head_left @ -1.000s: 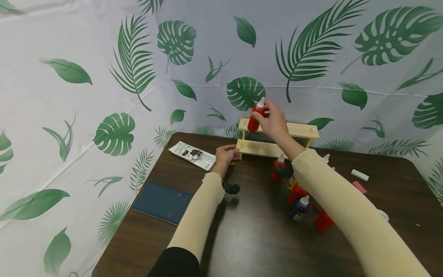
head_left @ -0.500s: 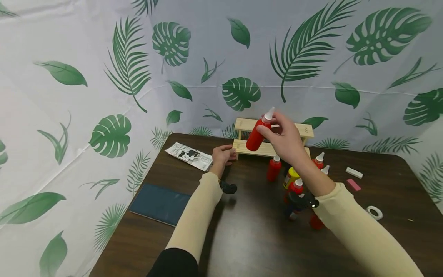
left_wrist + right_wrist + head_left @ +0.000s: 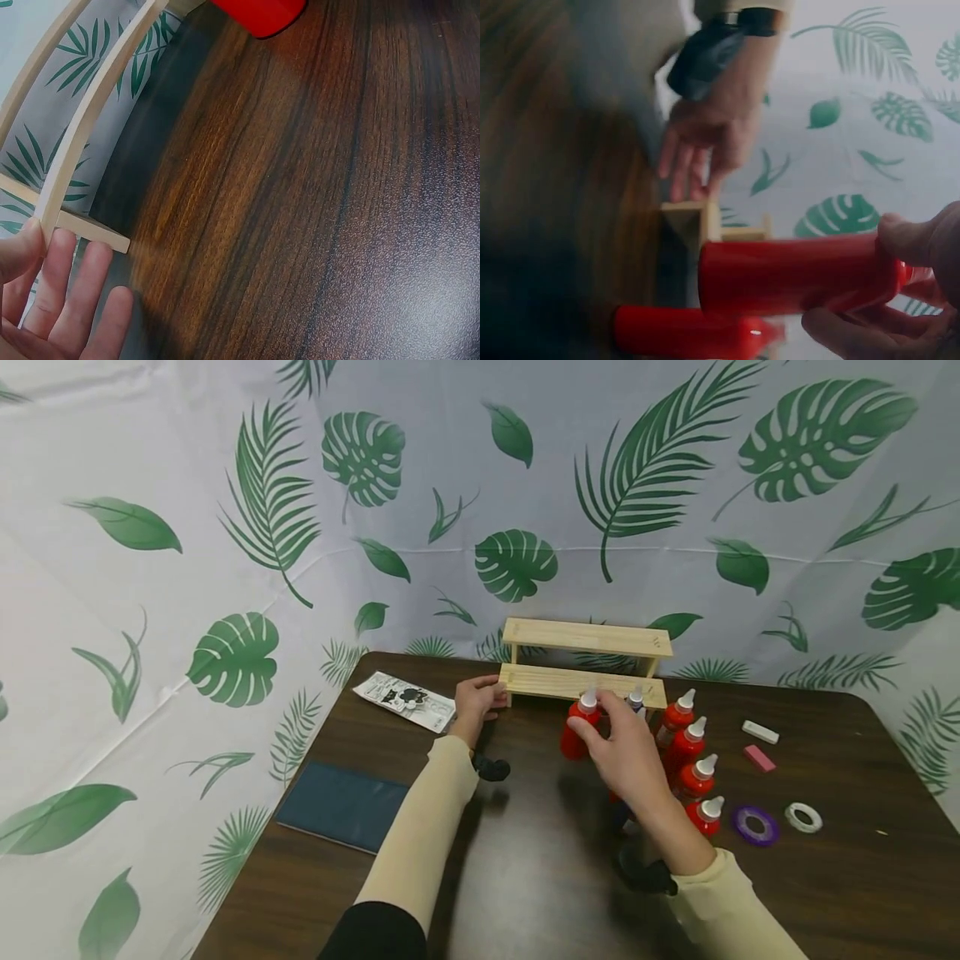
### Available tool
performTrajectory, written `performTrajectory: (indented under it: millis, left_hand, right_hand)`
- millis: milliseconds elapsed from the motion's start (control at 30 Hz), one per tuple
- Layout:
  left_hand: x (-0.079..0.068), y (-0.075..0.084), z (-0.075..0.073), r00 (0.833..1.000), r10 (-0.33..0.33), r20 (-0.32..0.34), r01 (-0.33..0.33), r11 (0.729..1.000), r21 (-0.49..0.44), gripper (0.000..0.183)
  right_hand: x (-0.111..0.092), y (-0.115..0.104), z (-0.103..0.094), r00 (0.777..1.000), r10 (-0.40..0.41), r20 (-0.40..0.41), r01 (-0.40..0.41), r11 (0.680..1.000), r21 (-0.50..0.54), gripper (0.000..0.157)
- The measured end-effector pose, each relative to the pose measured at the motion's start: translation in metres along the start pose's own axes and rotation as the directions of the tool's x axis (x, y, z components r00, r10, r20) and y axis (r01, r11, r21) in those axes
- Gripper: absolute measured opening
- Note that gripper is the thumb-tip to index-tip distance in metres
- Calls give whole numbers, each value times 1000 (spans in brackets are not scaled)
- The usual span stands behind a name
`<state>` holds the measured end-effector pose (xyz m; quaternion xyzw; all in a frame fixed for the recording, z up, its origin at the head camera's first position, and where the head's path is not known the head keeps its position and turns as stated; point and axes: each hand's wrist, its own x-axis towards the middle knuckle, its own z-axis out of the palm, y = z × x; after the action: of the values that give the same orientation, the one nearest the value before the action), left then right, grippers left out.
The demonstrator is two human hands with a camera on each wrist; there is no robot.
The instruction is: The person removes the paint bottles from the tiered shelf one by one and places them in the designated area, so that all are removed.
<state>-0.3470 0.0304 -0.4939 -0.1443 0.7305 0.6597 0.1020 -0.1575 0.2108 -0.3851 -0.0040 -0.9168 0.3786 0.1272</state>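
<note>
A red squeeze bottle [image 3: 802, 277] with a white nozzle is held by its neck between the thumb and fingers of my right hand [image 3: 628, 747]. A second red bottle [image 3: 679, 331] stands close by in the right wrist view; in the head view it seems hidden behind the held one. My left hand [image 3: 476, 700] pinches the left end of a two-tier wooden shelf [image 3: 581, 681] at its lower board. Thumb and fingers [image 3: 54, 285] lie on either side of that board. Both boards look bare. Part of a red bottle [image 3: 264, 13] shows in the left wrist view.
Several red bottles [image 3: 687, 743] stand right of my right hand, with a dark-blue one [image 3: 636, 697] partly hidden. Farther right lie a white block [image 3: 761, 732], a pink block [image 3: 760, 758] and purple and white tape rolls [image 3: 756, 825]. A packet [image 3: 405, 700] and a dark-blue folder [image 3: 341, 806] lie left.
My right hand has brought the red bottle down from above the upper board to in front of the shelf, low near the table. The left hand has stayed at the shelf's end.
</note>
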Motion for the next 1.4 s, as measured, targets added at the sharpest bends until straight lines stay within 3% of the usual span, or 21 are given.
performTrajectory:
  millis: [167,400,567,767,1000,1400]
  left_hand:
    - [-5,1,-2,1000,19,16,-19,1000,-6,23]
    - [-7,3,-2,1000,21,5,-21,1000,-7,23]
    - [-8,3,-2,999,32,9,-32,999,-14,24]
    - [-2,1,-2,1000,-10,5,10,1000,-15,22]
    - [-3,0,-2,1000,5,3,-5,1000,-7,22]
    - [0,0,1,1000,-9,-3,9,1000,16,22]
  right_hand:
    - [-9,8,20,999,49,-6,-49,993,-111,48]
    - [-12,18,41,997,77,23,-72,980,-183,47]
    - [-13,25,52,995,103,14,-99,980,-174,42]
    - [-16,30,58,991,130,21,-125,980,-156,39]
    - [-14,32,62,986,162,50,-153,977,-148,38]
    - [-14,31,56,966,222,129,-213,974,-78,57]
